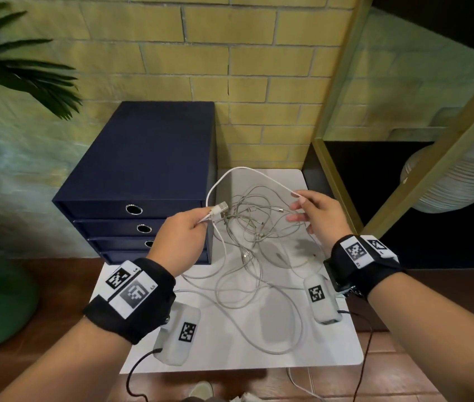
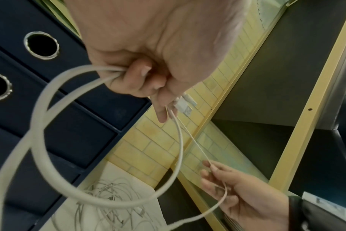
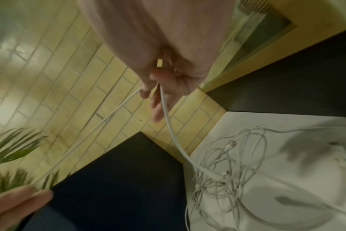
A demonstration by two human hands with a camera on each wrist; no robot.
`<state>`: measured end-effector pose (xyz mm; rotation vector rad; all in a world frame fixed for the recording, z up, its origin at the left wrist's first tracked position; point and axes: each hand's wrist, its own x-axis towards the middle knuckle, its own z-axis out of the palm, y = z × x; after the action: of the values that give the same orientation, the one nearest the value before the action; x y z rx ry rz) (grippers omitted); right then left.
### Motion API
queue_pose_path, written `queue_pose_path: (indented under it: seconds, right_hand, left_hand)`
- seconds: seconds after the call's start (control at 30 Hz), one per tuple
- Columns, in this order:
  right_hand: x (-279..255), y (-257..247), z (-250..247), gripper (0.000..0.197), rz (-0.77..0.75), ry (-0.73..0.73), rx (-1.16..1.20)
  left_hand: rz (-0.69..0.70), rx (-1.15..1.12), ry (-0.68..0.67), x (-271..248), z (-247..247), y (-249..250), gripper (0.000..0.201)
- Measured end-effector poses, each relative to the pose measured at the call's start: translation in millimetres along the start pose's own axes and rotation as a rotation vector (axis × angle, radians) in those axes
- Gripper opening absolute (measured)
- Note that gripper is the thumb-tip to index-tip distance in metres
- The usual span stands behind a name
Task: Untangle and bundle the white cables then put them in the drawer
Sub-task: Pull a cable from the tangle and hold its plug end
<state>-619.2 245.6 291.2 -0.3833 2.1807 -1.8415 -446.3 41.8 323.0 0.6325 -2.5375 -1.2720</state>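
A tangle of thin white cables (image 1: 254, 224) lies on the white tabletop (image 1: 331, 338), also visible in the right wrist view as a knot of cables (image 3: 223, 175). My left hand (image 1: 185, 236) grips a thicker white cable (image 1: 230, 175) near its USB plug (image 1: 220, 208), with a loop gathered in the fist (image 2: 128, 75). That cable arcs over to my right hand (image 1: 315, 216), which pinches it between thumb and forefinger (image 2: 209, 165), the other fingers spread. The dark blue drawer unit (image 1: 148, 175) stands at the left, all drawers closed.
Yellow brick wall (image 1: 244, 68) behind the table. A gold-framed dark shelf (image 1: 346, 158) with a white ribbed vase (image 1: 447, 184) stands to the right. A green plant (image 1: 26, 71) is at the left. Cables (image 1: 299, 384) hang over the table's front edge.
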Motion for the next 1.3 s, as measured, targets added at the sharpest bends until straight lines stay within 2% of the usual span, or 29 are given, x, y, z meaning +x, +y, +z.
queue_pose_path:
  seconds: [0.07,0.13,0.2,0.3,0.37,0.47,0.57,0.67,0.73,0.87,1.07,1.13,1.2,1.3]
  right_hand:
    - [1,-4,5,0.022,0.026,-0.091,0.002]
    - [2,-3,5,0.021,0.022,-0.136,-0.141]
    - [2,1,0,0.021,0.050,-0.241,-0.423]
    - [-1,14,-11,0.024,0.194,-0.486,-0.799]
    - [-6,24,-14,0.023,0.238,-0.594,-1.043]
    - [-11,35,-16,0.018,0.301,-0.639,-1.281]
    - [-17,36,-20,0.024,0.404,-0.676,-1.417]
    - [-20,39,-24,0.031,0.503,-0.756,-1.366]
    - [-23,41,-24,0.034,0.497,-0.750,-1.311]
    - [-22,46,-11,0.047,0.282,-0.661,-1.185]
    - [-44,14,59,0.076,-0.207,-0.828,-0.788]
    - [-52,16,82,0.073,-0.272,-0.888,-0.761]
    - [-57,22,95,0.056,-0.289,-0.957,-0.800]
    - [-59,27,95,0.029,-0.113,-0.995,-0.678]
  left_hand:
    - [-0.009,-0.029,0.007,-1,2,-2,0.042]
    - [-0.001,-0.100,0.118,0,0,-4,0.040]
    - [0.013,-0.171,0.217,1,-5,-5,0.038]
    - [0.017,-0.159,0.211,-2,-12,0,0.039]
    - [0.024,-0.158,0.200,-4,-15,5,0.036]
    - [0.009,-0.196,0.206,-4,-14,10,0.029]
    - [-0.016,-0.248,0.209,-4,-12,10,0.039]
    - [-0.020,-0.269,0.170,-5,-11,10,0.044]
    - [-0.028,-0.284,0.142,-5,-11,9,0.046]
    - [-0.062,-0.395,0.063,-4,-8,10,0.047]
    - [-0.063,-0.592,-0.054,-7,-5,26,0.046]
    - [-0.052,-0.602,-0.052,-8,-6,30,0.046]
    - [-0.051,-0.596,-0.033,-8,-7,30,0.046]
    - [-0.074,-0.599,0.008,-8,-10,26,0.045]
